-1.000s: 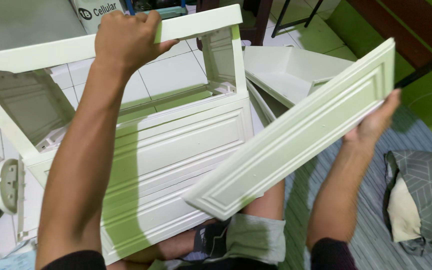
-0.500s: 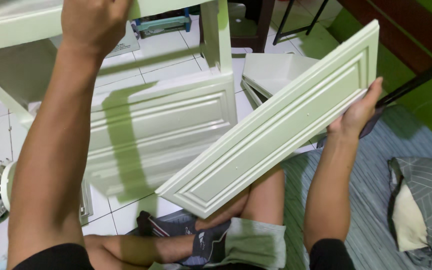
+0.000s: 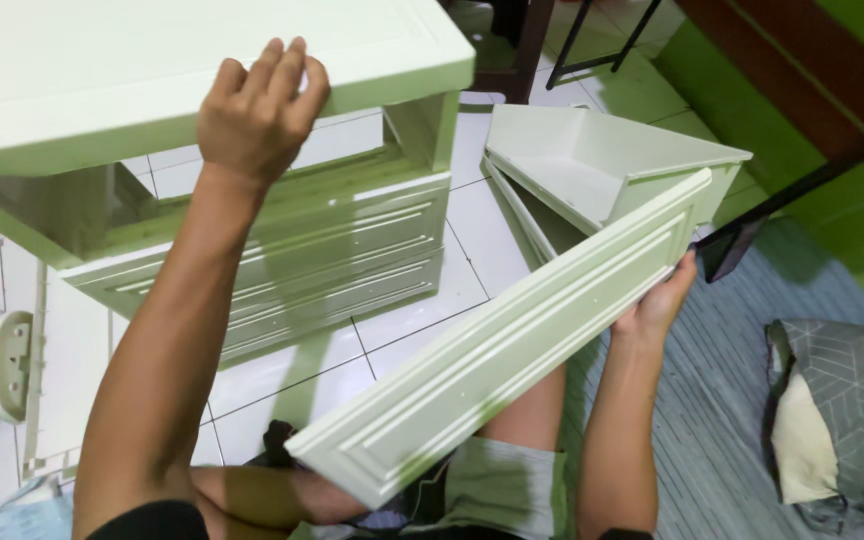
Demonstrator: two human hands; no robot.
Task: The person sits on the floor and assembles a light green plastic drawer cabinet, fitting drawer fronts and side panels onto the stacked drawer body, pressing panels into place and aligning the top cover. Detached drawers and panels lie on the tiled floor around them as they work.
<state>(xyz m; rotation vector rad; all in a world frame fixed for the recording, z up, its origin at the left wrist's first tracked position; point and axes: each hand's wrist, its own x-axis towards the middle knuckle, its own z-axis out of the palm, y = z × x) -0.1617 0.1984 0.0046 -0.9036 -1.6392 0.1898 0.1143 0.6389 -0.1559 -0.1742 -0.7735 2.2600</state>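
"The pale green plastic drawer cabinet [image 3: 252,250] is running off the top and left edges."

"And the long pale green moulded panel [image 3: 512,340] is covering the right hand's [image 3: 657,305] fingers and most of the lap."

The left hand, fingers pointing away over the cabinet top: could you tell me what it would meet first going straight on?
The left hand already rests on the pale green cabinet top; straight on, its fingers would likely just slide along that panel.
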